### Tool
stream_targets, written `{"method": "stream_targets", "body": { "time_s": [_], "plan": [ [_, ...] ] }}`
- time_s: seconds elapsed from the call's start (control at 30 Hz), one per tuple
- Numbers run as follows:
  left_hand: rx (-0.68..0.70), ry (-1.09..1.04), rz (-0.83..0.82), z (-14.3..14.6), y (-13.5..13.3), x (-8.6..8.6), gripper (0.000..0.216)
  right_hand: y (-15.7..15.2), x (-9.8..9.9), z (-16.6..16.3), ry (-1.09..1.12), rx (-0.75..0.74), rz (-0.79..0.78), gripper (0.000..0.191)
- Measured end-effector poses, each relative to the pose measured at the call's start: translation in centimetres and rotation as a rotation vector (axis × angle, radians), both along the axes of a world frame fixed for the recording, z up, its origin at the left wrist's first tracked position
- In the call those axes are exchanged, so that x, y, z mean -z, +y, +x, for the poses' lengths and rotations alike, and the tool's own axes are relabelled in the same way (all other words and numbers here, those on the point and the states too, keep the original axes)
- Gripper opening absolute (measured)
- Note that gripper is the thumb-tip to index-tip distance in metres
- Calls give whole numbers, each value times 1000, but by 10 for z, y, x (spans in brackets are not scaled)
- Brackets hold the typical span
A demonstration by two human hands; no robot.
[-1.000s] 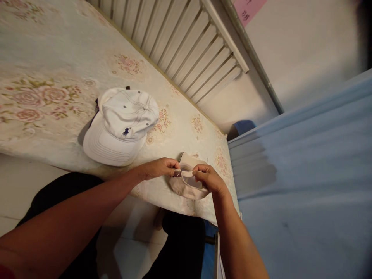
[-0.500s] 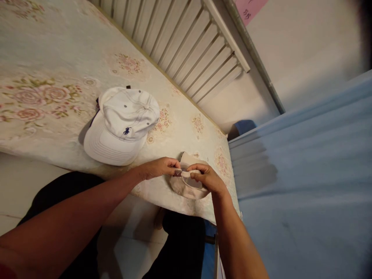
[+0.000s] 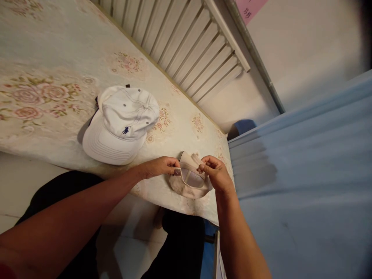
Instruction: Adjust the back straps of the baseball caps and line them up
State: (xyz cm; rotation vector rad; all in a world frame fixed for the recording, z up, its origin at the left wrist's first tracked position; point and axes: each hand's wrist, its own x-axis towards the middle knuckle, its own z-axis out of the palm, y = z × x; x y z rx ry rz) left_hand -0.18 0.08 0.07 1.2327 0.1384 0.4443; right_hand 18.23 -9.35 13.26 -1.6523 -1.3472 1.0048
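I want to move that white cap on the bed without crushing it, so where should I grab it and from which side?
Probably take the white cap by its brim, coming from the bed's near edge. The brim points toward that edge, lies flat on the floral mattress and is the stiff part, so pinching it spares the rounded crown. Both the left hand and right hand are busy holding the beige cap.

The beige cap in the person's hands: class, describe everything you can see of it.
The beige cap looks like soft, pale tan cloth. It lies crumpled at the near edge of the floral bed cover, its hollow inside facing up. The left hand pinches the rim by a small metal buckle; the right hand grips the opposite side, lifting the cloth there. Its brim is not clearly visible. It lies apart from the white cap.
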Motion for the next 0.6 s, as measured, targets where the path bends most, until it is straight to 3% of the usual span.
{"method": "stream_targets", "body": {
  "time_s": [0.3, 0.47, 0.6],
  "plan": [
    [11, -7, -19, 1, 0, 0, 25, -4, -27, -7, 73, -4, 137, 13],
    [11, -7, -13, 0, -1, -2, 25, -5, -21, -10, 75, -64, -60, 12],
    [16, 2, -5, 0, -1, -3, 26, 0, -8, -12, -69, -108, -267, 16]
  ]
}}
